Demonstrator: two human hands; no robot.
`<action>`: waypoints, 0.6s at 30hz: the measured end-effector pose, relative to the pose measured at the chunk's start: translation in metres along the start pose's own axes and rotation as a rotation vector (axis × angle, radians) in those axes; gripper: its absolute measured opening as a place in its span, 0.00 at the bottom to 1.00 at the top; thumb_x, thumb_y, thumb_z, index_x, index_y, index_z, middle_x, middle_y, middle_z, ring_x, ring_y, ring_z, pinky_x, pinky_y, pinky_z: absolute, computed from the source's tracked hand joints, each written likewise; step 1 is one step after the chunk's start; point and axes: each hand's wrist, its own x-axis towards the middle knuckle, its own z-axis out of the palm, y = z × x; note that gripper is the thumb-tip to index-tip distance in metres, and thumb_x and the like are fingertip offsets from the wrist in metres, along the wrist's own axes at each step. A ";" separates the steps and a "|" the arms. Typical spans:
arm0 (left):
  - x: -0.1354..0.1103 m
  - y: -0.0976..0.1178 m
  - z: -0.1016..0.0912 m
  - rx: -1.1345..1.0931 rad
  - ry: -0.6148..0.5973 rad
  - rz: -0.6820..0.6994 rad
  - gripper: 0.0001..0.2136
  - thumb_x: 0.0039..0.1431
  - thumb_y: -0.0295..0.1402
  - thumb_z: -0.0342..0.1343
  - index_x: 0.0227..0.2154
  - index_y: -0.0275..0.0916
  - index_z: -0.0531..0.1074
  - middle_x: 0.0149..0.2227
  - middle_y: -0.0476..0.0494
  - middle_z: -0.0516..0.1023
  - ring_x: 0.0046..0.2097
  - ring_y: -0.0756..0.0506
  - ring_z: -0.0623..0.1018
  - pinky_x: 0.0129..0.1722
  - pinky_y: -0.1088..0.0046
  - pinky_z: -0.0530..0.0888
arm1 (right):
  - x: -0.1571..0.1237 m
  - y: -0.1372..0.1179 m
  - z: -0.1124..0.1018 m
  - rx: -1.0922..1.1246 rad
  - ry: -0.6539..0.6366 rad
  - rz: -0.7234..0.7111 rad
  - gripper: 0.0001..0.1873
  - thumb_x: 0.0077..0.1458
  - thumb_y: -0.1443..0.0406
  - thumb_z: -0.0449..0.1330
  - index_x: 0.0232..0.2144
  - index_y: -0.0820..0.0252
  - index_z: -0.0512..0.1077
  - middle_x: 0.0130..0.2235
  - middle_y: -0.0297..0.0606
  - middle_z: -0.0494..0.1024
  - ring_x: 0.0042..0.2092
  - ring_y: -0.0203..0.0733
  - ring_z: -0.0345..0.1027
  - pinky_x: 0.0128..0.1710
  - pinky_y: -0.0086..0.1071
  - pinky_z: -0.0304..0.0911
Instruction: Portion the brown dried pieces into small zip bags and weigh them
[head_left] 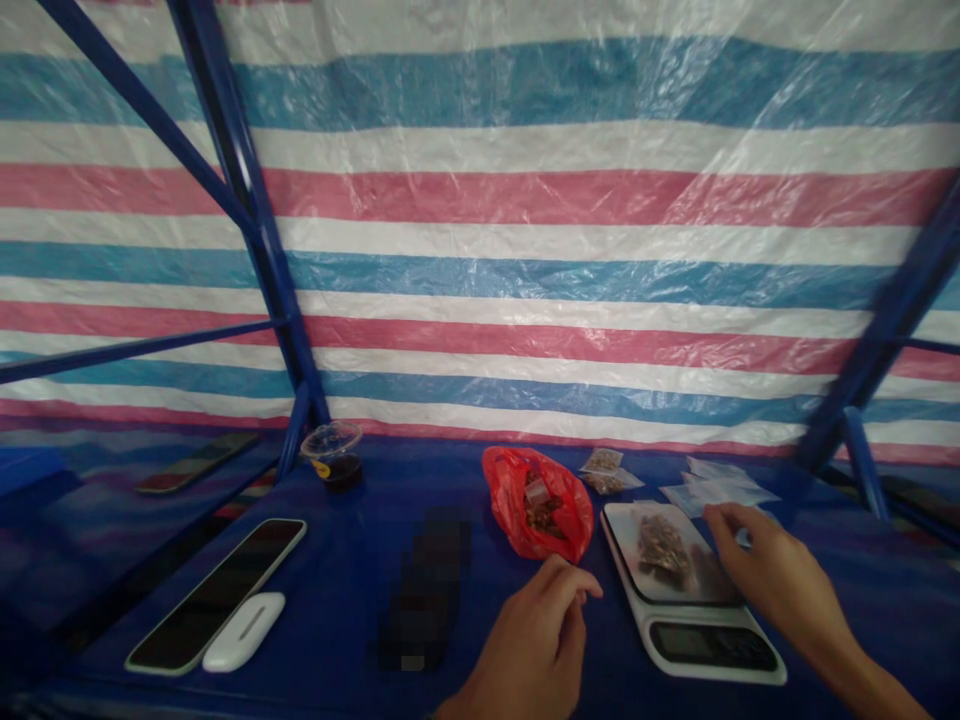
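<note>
My left hand [536,640] hovers low over the blue table, thumb and fingers pinched together just below a red plastic bag [536,505] of brown pieces; what the pinch holds, if anything, is too small to see. My right hand [772,575] reaches over the right edge of a white digital scale [694,600], fingers curled down near the platform. A small clear bag of brown pieces [661,548] lies on the scale's platform.
Small filled clear bags [604,470] and empty clear bags [712,488] lie behind the scale. At left lie a phone [217,592] and a white oval device [244,630]. A plastic cup [334,455] stands by a blue frame post [262,250]. A striped tarp hangs behind.
</note>
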 end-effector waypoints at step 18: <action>0.011 0.016 0.009 0.001 -0.051 0.063 0.18 0.63 0.19 0.47 0.45 0.44 0.78 0.45 0.43 0.81 0.42 0.45 0.81 0.43 0.72 0.74 | -0.004 -0.001 0.012 0.162 -0.033 -0.025 0.21 0.58 0.48 0.52 0.35 0.52 0.79 0.41 0.46 0.88 0.44 0.60 0.83 0.46 0.46 0.73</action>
